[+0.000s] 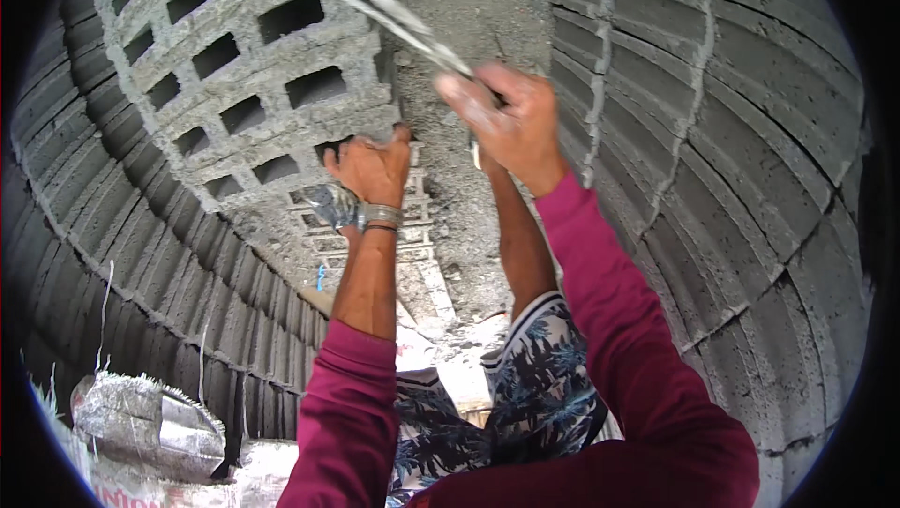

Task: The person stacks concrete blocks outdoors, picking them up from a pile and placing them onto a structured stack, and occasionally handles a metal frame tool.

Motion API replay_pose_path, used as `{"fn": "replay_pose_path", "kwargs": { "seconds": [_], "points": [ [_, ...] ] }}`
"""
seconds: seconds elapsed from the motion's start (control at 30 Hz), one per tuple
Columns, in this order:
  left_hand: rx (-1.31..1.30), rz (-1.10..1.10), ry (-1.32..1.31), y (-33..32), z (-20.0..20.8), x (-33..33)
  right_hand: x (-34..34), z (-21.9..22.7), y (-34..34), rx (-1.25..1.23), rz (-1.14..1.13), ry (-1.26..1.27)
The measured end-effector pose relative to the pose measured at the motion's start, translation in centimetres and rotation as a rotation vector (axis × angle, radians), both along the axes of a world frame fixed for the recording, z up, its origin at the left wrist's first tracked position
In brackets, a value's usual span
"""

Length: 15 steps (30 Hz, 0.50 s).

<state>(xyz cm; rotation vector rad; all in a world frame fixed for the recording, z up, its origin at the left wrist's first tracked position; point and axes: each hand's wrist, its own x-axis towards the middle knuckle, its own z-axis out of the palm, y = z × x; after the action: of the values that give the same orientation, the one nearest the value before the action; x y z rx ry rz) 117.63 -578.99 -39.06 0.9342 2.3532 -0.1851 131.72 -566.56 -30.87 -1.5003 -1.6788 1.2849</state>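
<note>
At the near edge of a stack of grey hollow blocks (272,105), my left hand (370,171) has its fingers hooked over the lowest row, by the right corner. A band circles that wrist. Farther right, my closed right hand (511,119) grips one end of a long whitish strip (384,11). The strip stretches up and left over the stack's holes; motion blurs it, and its material is hard to make out. Pale dust or paste coats the right fingers.
Tall rows of grey blocks (741,161) line the right, and more blocks (159,264) curve along the left. Rough gravelly ground (459,2) runs between. Lower left lie torn whitish sacks (150,424). Smaller hollow blocks (417,227) sit under my left wrist, and a blue scrap (321,276) lies nearby.
</note>
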Motion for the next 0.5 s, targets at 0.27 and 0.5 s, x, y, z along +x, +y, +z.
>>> {"fn": "replay_pose_path", "kwargs": {
  "seconds": [0.27,0.5],
  "points": [
    [0.246,0.041,-0.103,-5.0,2.9,-1.5,1.3,-5.6,1.7,-0.398,-0.313,-0.136],
    [0.148,0.113,-0.219,-3.9,4.9,-3.6,-2.5,-9.4,-2.2,-0.520,-0.600,0.085]
  ]
}}
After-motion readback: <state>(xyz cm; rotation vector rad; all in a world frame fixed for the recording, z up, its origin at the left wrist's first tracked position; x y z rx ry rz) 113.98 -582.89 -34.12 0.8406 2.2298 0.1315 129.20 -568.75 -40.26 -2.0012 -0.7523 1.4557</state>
